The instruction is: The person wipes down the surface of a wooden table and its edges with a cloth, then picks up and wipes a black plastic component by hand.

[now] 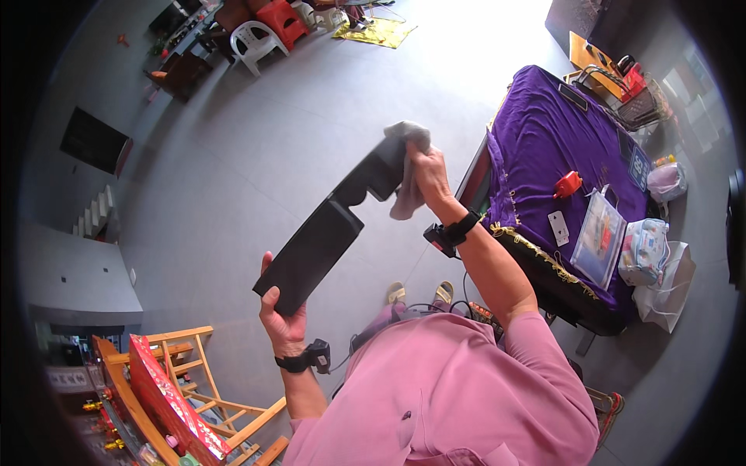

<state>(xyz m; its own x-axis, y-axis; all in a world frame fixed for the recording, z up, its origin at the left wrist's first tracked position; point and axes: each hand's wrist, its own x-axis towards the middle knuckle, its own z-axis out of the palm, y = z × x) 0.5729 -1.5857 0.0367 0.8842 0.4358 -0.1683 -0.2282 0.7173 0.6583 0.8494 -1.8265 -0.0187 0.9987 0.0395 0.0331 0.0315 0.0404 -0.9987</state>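
while my left hand (284, 322) clamps the black panel's (330, 229) lower end and my right hand (423, 175) presses a grey cloth (404, 175) on its top, held above the floor beside the desk (544, 140), the one-ended grip could slip, i judge.

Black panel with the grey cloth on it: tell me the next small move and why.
Probably slide the grey cloth down the black panel toward the left hand. The right hand presses the cloth over the panel's far upper end only, while the left hand grips the near lower end, so the long middle stretch lies bare between them.
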